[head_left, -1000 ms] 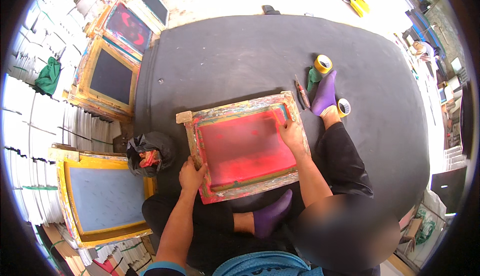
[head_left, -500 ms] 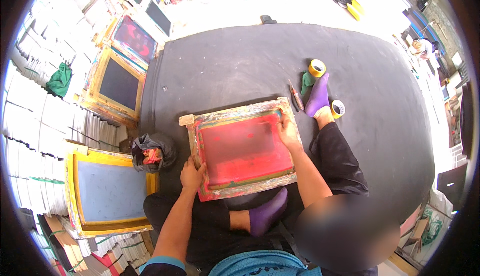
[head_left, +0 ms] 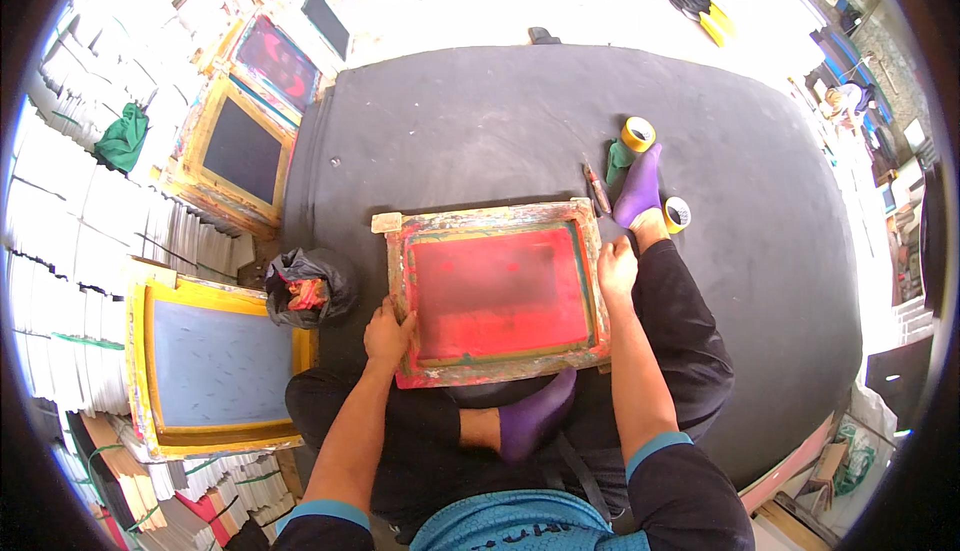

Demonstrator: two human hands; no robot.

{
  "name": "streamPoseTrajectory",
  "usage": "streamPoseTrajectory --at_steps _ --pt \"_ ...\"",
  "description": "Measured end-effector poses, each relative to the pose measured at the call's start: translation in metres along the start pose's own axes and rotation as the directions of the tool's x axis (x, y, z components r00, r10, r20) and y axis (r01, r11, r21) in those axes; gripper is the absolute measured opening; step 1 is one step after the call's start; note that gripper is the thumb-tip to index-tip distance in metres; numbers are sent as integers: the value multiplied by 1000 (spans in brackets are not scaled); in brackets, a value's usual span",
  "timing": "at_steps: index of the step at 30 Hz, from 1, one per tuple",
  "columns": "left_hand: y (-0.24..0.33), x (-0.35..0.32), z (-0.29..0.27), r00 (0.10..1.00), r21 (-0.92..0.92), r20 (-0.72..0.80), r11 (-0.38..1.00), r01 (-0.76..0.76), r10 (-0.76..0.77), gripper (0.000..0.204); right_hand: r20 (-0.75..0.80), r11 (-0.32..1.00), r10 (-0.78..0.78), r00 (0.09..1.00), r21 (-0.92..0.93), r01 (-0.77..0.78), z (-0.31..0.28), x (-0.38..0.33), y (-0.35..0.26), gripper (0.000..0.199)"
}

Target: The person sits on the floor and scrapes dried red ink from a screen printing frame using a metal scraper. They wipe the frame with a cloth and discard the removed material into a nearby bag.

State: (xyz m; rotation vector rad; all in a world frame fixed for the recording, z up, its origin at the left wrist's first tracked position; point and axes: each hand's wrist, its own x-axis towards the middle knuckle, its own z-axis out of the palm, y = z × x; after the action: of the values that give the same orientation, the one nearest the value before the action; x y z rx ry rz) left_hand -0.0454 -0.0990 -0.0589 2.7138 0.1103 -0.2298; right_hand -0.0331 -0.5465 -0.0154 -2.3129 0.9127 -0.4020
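Note:
A screen-printing frame with a red-stained mesh and a paint-smeared wooden border lies in front of me, above my crossed legs. My left hand grips its left side near the lower corner, thumb on the wood and fingers beneath. On the opposite side my right hand is closed around the right edge. A craft knife lies just past the frame's upper right corner. Close to my purple-socked foot are a green cloth and two rolls of yellow tape, one upper and one lower.
To the left stands a black plastic bag with red scraps inside. Beside it leans a yellow-edged screen frame, and more frames lean farther back. Stacks of white paper line the left. Beneath me spreads a dark mat.
My right hand has moved from the mesh's upper right area out to the frame's right edge. The frame sits slightly farther right and looks straighter.

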Motion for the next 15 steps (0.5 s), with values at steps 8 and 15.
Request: streamPoseTrajectory --at_steps 8,15 --pt "19 -13 -29 961 150 -225 980 -129 161 77 400 524 -117 909 803 -285 -7 -52 -46 10" --pt "60 -48 -58 950 -870 -17 464 -168 312 54 626 195 -421 656 769 -609 25 -150 -176 10"
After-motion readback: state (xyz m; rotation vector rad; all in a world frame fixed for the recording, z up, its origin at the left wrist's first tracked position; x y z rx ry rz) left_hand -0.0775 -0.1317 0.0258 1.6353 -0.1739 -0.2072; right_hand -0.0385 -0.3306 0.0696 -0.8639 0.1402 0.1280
